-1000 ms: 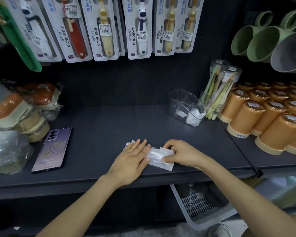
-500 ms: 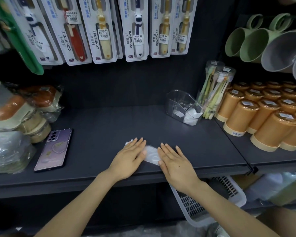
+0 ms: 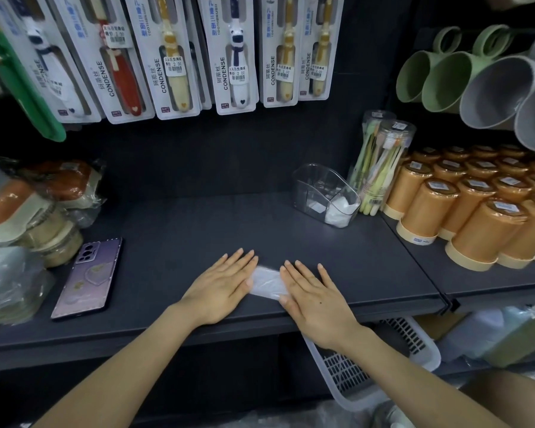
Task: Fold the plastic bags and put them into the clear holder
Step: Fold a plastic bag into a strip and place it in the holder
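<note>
At the lower centre, the left hand (image 3: pixel 221 287) and right hand (image 3: pixel 314 296), fingers flat, press a thin translucent plastic bag (image 3: pixel 267 285): creasing step. Next likely: another fold, then the clear plastic holder (image 3: pixel 325 193) at centre right.

Single view: head-worn wide-angle camera. Stands close before a dark shelf (image 3: pixel 198 230), above its front edge. Faces forward and down. Shelf board across mid-frame; hanging toothbrush packs (image 3: pixel 235 57) along the top edge; left hand (image 3: pixel 220 285) and right hand (image 3: pixel 315 298) at lower centre, forearms running to the bottom corners.
</note>
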